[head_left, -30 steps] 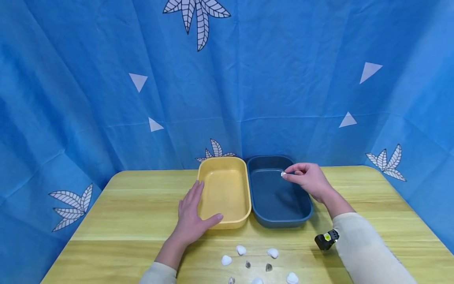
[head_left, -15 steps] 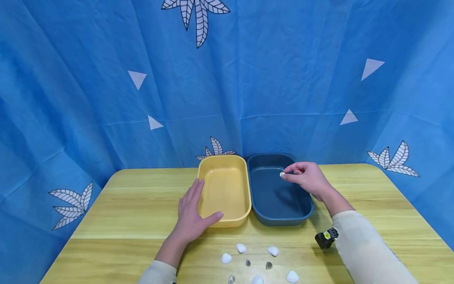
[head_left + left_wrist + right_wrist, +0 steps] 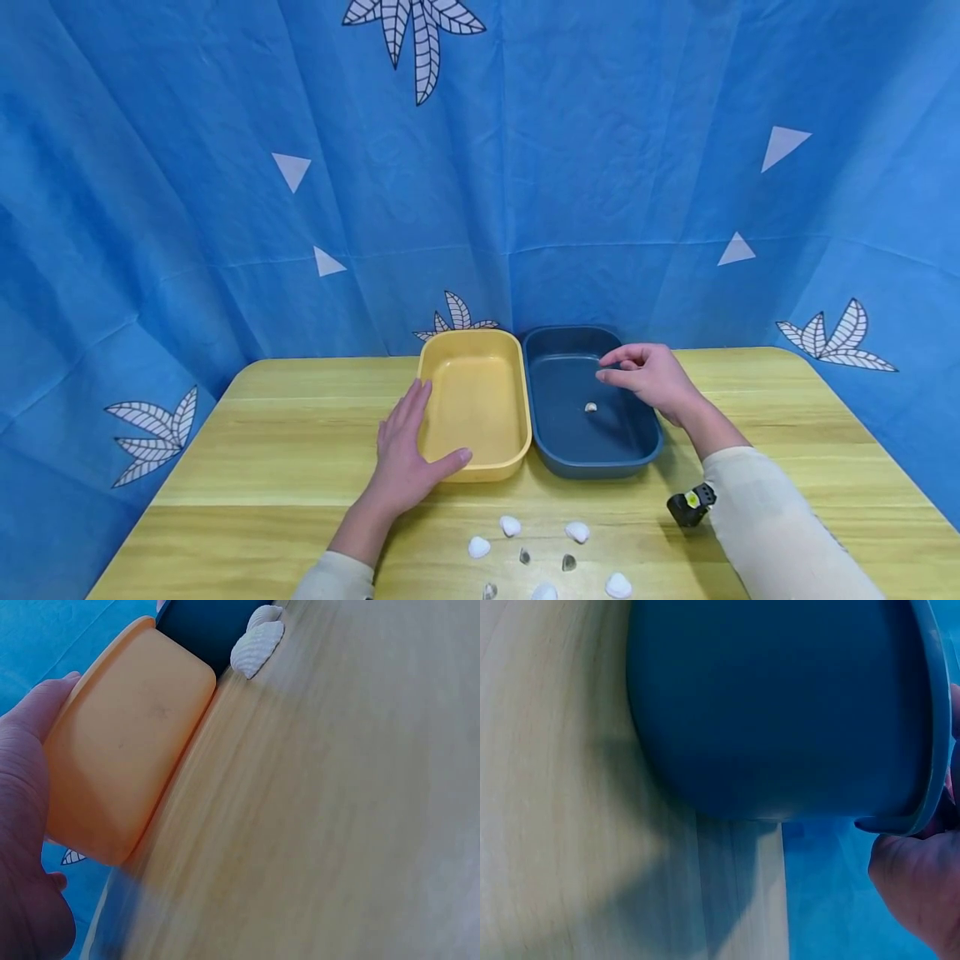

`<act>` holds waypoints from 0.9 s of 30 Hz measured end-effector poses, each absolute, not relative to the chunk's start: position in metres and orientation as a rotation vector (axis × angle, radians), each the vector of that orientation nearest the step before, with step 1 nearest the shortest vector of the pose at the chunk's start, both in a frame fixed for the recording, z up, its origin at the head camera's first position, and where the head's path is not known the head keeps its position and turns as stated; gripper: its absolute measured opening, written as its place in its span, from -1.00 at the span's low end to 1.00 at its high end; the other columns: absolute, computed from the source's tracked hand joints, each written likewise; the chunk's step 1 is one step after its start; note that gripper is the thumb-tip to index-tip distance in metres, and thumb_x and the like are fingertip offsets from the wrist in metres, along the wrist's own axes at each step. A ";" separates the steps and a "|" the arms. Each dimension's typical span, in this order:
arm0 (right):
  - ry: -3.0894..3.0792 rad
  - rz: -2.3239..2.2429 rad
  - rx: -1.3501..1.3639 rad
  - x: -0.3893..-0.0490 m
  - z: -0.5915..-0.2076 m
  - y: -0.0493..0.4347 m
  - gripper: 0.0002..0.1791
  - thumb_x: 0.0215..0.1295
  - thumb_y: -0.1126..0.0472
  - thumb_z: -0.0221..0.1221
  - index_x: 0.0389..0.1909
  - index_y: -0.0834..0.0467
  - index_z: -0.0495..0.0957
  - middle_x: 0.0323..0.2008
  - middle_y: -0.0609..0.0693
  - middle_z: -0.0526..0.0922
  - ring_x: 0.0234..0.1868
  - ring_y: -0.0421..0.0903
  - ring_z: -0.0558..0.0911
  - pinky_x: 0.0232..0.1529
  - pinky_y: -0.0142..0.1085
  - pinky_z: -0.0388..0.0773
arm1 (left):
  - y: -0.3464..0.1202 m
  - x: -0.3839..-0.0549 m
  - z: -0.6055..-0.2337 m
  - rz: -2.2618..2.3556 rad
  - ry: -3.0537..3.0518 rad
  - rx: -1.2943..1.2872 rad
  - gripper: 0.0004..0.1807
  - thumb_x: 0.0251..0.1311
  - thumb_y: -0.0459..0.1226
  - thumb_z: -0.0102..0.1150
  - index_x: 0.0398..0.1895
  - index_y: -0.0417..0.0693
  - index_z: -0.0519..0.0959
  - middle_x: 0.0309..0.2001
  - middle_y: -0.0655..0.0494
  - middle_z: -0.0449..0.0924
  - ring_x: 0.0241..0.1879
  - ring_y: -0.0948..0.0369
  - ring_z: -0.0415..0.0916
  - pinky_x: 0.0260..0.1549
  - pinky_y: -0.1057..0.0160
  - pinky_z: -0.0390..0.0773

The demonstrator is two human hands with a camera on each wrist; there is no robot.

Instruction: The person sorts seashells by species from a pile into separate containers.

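Observation:
My left hand rests against the left side of a yellow plastic bin, fingers straight along its rim and thumb spread over the near corner. In the left wrist view the thumb lies along that bin's rim. Over the right side of a dark blue bin hovers my right hand, its thumb and forefinger slightly apart with nothing between them. A small pale seashell lies on the blue bin's floor, below the fingertips. In the right wrist view, the blue bin's wall hides most of that hand.
Several white seashells and a few small dark shells are scattered on the wooden table in front of the bins. A black wrist camera hangs by the right sleeve. A blue patterned curtain stands behind the table.
The right thumb and forefinger have parted and let go of the small pale seashell, which has dropped to the blue bin's floor. The left hand stays in place.

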State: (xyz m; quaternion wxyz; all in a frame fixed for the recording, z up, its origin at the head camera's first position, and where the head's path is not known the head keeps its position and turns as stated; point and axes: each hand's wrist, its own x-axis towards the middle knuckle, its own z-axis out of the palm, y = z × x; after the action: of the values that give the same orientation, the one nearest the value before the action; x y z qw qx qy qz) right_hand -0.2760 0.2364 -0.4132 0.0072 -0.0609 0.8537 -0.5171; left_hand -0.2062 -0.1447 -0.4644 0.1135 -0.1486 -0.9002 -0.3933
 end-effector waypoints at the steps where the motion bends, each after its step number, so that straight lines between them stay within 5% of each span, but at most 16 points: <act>1: 2.668 -1.622 -0.189 -0.276 -0.413 0.236 -0.60 0.25 0.13 0.38 -0.01 0.32 0.66 -0.47 0.02 0.44 -0.37 0.01 0.35 -0.33 -0.24 0.41 | -0.145 -0.206 -0.465 -1.155 -2.641 -0.434 0.22 -0.03 0.25 0.39 0.62 0.09 -0.03 0.60 0.10 -0.17 0.52 -0.03 -0.18 0.33 -0.34 -0.29; 6: 2.699 -1.628 -0.198 -0.273 -0.413 0.237 -0.60 0.27 0.11 0.37 -0.01 0.32 0.66 -0.40 0.04 0.52 -0.29 0.06 0.41 -0.26 -0.22 0.47 | -0.144 -0.206 -0.466 -1.158 -2.653 -0.425 0.22 -0.03 0.26 0.38 0.63 0.12 -0.06 0.60 0.11 -0.18 0.53 -0.02 -0.20 0.33 -0.35 -0.31; 12: 2.708 -1.662 -0.243 -0.266 -0.406 0.235 -0.60 0.26 0.11 0.38 -0.04 0.33 0.66 -0.64 -0.07 0.20 -0.49 0.00 0.33 -0.41 -0.23 0.36 | -0.144 -0.206 -0.465 -1.168 -2.653 -0.427 0.22 -0.03 0.25 0.39 0.63 0.13 -0.06 0.60 0.11 -0.19 0.53 -0.02 -0.21 0.33 -0.35 -0.32; 27: 2.661 -1.687 -0.498 -0.224 -0.379 0.222 -0.76 0.17 0.24 0.44 -0.18 0.25 0.68 -0.64 -0.06 0.18 -0.60 -0.05 0.26 -0.62 -0.23 0.22 | -0.145 -0.209 -0.467 -1.152 -2.641 -0.424 0.22 -0.03 0.25 0.40 0.62 0.07 -0.03 0.60 0.08 -0.16 0.52 -0.04 -0.19 0.32 -0.38 -0.30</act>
State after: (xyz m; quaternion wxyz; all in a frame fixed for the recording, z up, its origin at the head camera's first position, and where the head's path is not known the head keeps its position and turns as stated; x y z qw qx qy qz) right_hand -0.2237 0.2218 -0.3787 -0.0242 -0.1560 0.8340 -0.5288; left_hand -0.2095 -0.1447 -0.4673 0.1146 -0.1447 -0.9009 -0.3929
